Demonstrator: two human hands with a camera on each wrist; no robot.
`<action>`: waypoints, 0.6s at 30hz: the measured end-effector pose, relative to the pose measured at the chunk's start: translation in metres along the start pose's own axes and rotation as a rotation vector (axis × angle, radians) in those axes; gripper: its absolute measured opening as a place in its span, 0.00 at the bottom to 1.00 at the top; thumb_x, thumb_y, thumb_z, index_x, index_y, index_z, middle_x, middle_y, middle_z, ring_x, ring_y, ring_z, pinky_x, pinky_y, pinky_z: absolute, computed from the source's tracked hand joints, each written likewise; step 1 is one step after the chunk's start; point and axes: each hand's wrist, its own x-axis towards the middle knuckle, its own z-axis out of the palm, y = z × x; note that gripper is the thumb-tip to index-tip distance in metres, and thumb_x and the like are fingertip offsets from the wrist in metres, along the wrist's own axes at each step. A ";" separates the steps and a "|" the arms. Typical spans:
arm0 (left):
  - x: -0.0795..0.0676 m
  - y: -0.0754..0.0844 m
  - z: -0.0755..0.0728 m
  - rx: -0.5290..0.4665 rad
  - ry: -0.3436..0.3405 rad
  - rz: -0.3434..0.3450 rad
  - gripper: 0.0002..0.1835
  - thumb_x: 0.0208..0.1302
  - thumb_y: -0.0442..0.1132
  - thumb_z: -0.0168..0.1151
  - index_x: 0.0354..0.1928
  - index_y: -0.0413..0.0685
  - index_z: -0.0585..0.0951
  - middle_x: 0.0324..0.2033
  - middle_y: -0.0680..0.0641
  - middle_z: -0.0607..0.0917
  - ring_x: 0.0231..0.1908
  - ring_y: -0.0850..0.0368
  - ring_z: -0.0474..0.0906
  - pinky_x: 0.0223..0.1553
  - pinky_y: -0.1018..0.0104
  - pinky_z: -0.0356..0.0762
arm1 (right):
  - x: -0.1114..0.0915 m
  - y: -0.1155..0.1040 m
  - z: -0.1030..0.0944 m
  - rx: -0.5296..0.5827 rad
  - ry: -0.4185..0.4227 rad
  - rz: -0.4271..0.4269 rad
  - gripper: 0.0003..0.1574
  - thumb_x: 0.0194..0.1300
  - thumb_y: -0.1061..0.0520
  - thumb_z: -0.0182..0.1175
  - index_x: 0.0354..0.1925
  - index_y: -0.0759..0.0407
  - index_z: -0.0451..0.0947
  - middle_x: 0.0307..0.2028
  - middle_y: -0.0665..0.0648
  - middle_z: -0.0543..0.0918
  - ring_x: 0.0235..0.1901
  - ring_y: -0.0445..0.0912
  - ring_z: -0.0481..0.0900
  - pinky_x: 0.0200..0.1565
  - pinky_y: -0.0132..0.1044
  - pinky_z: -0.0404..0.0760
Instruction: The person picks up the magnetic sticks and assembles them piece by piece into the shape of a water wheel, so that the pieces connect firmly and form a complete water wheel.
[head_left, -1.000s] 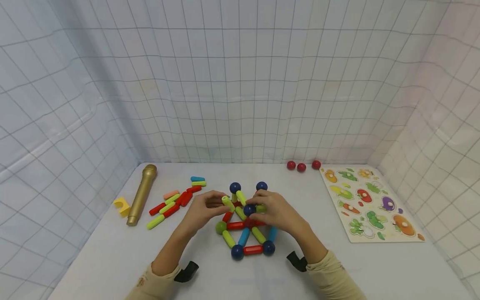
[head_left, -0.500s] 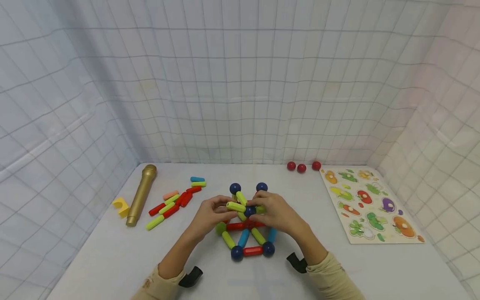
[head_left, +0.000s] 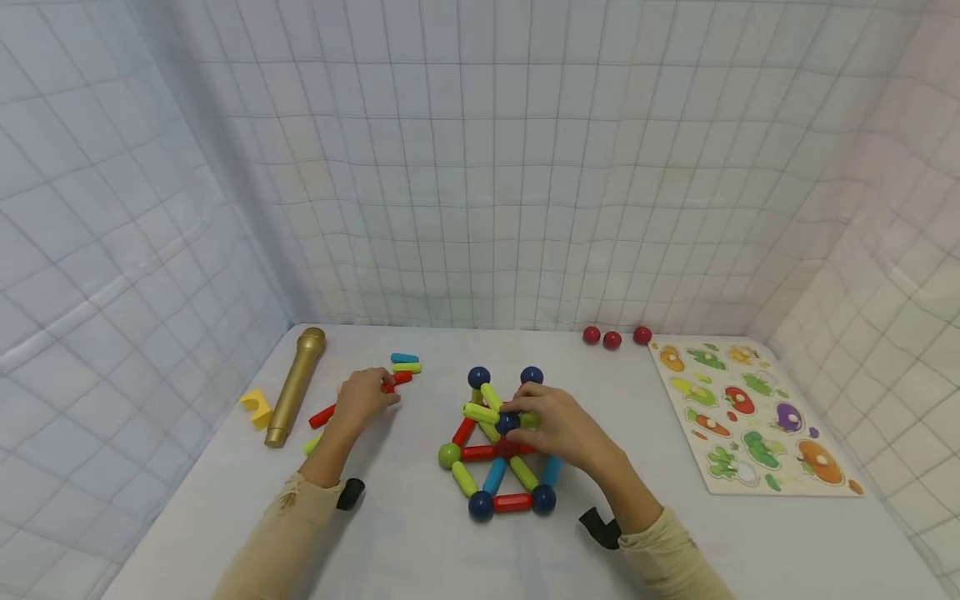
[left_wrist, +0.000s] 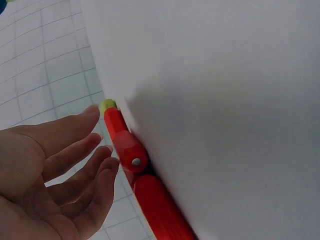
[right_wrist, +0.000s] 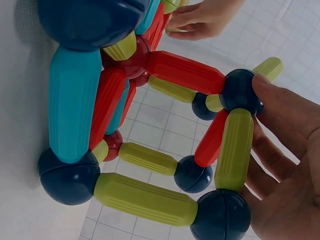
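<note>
A structure of magnetic rods and balls stands mid-table in the head view, with a green corner ball (head_left: 449, 455) on its left. At its raised front corner, my right hand (head_left: 558, 425) pinches a dark blue ball (head_left: 507, 422) between thumb and fingers. From that ball a lime rod (head_left: 480, 412) sticks out leftward, its other end free. My left hand (head_left: 362, 398) is over the loose rods to the left, covering part of them. In the left wrist view its fingers are loosely bent, tips right beside a red rod (left_wrist: 131, 152), with nothing gripped.
A gold toy microphone (head_left: 296, 387) and a yellow block (head_left: 257, 408) lie at the left. Blue (head_left: 405, 358) and lime (head_left: 407, 367) rods lie behind the left hand. Several red balls, one being a red ball (head_left: 612, 340), sit near a vegetable puzzle board (head_left: 712, 467) at right.
The lime rod swung up onto the blue ball in the right hand. My left hand then let go and moved left to the loose rods. The right hand keeps its hold.
</note>
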 end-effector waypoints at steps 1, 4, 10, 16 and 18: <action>0.003 0.000 0.003 0.015 -0.026 -0.005 0.16 0.58 0.39 0.70 0.46 0.38 0.81 0.33 0.41 0.83 0.32 0.48 0.76 0.32 0.60 0.73 | -0.001 0.000 0.001 0.004 -0.005 0.000 0.20 0.58 0.56 0.70 0.50 0.54 0.84 0.43 0.50 0.80 0.41 0.41 0.76 0.41 0.29 0.80; 0.007 0.000 0.009 0.068 -0.057 -0.016 0.14 0.56 0.37 0.70 0.41 0.37 0.80 0.32 0.40 0.83 0.33 0.45 0.78 0.35 0.53 0.76 | -0.002 0.001 0.004 0.013 -0.012 -0.008 0.20 0.58 0.55 0.70 0.50 0.54 0.84 0.44 0.50 0.80 0.41 0.41 0.76 0.42 0.28 0.79; 0.011 0.001 0.011 0.138 -0.036 -0.017 0.13 0.55 0.33 0.68 0.40 0.32 0.78 0.33 0.36 0.82 0.32 0.41 0.80 0.39 0.45 0.80 | -0.002 0.001 0.004 -0.015 0.003 -0.039 0.20 0.58 0.55 0.70 0.50 0.54 0.84 0.43 0.51 0.81 0.41 0.41 0.77 0.42 0.29 0.80; 0.011 0.002 0.008 0.022 -0.068 -0.030 0.15 0.56 0.33 0.69 0.44 0.32 0.82 0.37 0.37 0.84 0.34 0.46 0.77 0.37 0.55 0.78 | -0.001 0.002 0.000 -0.034 0.012 -0.039 0.20 0.58 0.54 0.70 0.50 0.55 0.84 0.44 0.51 0.81 0.40 0.41 0.77 0.42 0.29 0.80; 0.006 0.003 0.008 -0.080 -0.072 0.001 0.17 0.56 0.34 0.69 0.47 0.34 0.83 0.40 0.37 0.85 0.36 0.47 0.78 0.37 0.58 0.79 | -0.001 0.002 0.000 -0.031 0.005 -0.036 0.20 0.58 0.54 0.70 0.50 0.54 0.84 0.44 0.51 0.81 0.40 0.41 0.77 0.42 0.29 0.80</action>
